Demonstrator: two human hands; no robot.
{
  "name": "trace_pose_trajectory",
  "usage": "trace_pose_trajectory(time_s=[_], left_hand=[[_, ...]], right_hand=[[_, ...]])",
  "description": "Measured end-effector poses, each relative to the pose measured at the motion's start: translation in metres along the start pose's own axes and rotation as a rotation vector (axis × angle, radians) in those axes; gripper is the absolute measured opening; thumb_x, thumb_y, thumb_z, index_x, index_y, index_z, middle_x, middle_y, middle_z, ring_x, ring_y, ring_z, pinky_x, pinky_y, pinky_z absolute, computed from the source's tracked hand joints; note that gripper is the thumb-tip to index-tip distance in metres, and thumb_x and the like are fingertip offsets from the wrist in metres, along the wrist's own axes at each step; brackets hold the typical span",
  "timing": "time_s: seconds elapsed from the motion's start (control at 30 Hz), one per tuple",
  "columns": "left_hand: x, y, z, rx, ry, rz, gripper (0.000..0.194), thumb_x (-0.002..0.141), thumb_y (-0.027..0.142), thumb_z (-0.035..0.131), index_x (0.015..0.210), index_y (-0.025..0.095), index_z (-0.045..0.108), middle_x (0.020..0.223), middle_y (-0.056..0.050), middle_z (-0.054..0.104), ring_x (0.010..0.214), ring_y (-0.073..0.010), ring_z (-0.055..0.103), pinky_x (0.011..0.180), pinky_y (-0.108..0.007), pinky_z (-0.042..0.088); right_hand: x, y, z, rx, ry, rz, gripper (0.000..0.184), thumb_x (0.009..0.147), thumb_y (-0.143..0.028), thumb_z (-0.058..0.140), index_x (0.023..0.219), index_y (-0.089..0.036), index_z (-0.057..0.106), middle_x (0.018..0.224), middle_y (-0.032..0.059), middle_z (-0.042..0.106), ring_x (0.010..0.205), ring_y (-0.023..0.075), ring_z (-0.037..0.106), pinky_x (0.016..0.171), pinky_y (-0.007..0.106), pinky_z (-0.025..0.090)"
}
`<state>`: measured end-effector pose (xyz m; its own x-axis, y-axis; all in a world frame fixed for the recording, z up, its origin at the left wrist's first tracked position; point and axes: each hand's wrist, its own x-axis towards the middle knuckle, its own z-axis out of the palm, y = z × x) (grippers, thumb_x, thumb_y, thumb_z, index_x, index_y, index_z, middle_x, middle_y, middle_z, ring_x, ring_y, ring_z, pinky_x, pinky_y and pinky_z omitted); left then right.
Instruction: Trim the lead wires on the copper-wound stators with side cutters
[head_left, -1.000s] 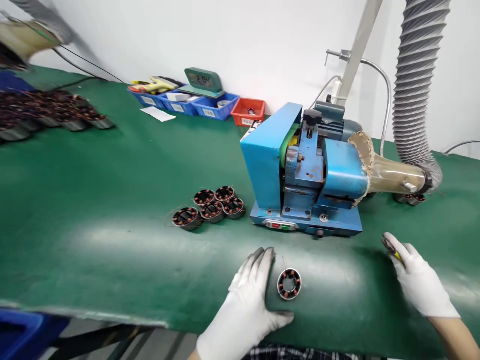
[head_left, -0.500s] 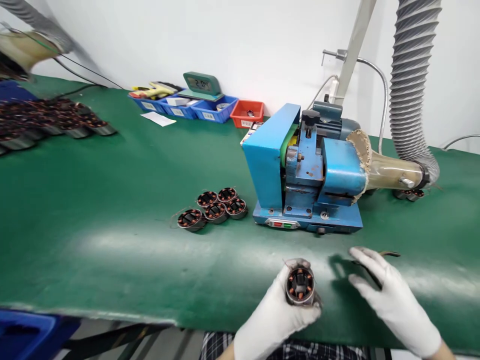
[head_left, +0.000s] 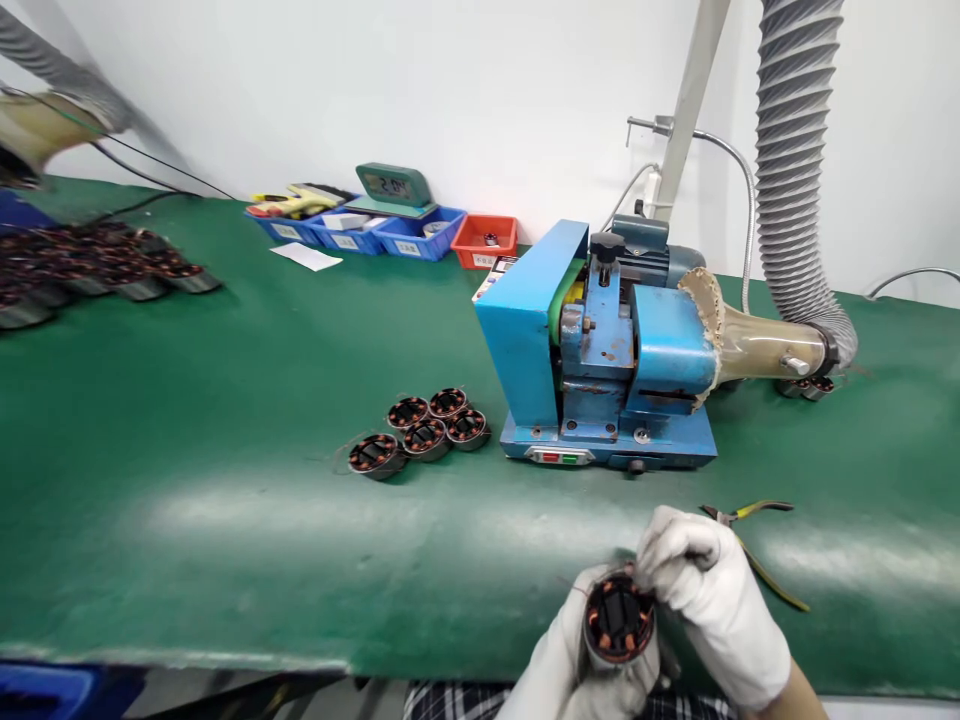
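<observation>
My gloved left hand [head_left: 559, 640] is wrapped round a motor stator [head_left: 619, 618], a metal ring with copper windings and a black inside, near the table's front edge. At the stator's upper right rim, the fingers of my gloved right hand [head_left: 705, 590] are pinched together; what is between them, perhaps a winding wire, is too small to make out. Just right of that hand, pliers [head_left: 759, 550] with yellow-green handles lie spread on the green table [head_left: 247, 570]. A group of several similar stators [head_left: 424, 436] stands to the left, with thin wires sticking out.
A blue belt machine [head_left: 600, 350] stands behind my hands, joined to a grey ribbed hose [head_left: 801, 170]. Along the wall are blue bins [head_left: 420, 240], a red bin [head_left: 485, 240] and a digital clock [head_left: 392, 185]. Many stators [head_left: 97, 265] are massed at the far left.
My left hand has picked the stator up off the table and turned it upward. My right hand has let go of the pliers and moved left to the stator's rim.
</observation>
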<state>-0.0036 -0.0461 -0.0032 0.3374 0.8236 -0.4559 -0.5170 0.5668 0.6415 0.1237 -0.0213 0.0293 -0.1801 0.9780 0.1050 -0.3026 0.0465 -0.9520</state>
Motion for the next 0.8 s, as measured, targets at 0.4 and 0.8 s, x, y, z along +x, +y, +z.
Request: trace_pose_trajectory(time_s=[0.4,0.8], left_hand=[[0.010,-0.013,-0.029,0.192,-0.044,0.094,0.028,0.067,0.047,0.072,0.070,0.019,0.066,0.064,-0.004,0.067,0.072,-0.0261,0.068,0.070,-0.042,0.056],[-0.012,-0.004,-0.014,0.583,0.141,0.624,0.012,0.081,0.032,0.059,0.079,0.022,0.067,0.077,-0.004,0.068,0.076,-0.0218,0.068,0.068,-0.034,0.058]], right_hand=[[-0.001,-0.003,0.001,0.002,-0.163,0.076,0.016,0.061,-0.038,0.082,0.063,-0.023,0.076,0.057,-0.0007,0.055,0.052,0.0103,0.050,0.051,0.021,0.041],[-0.008,-0.017,0.008,0.099,0.009,0.200,0.022,0.055,-0.032,0.086,0.070,-0.019,0.076,0.071,0.0062,0.069,0.065,0.0168,0.061,0.059,0.025,0.048]])
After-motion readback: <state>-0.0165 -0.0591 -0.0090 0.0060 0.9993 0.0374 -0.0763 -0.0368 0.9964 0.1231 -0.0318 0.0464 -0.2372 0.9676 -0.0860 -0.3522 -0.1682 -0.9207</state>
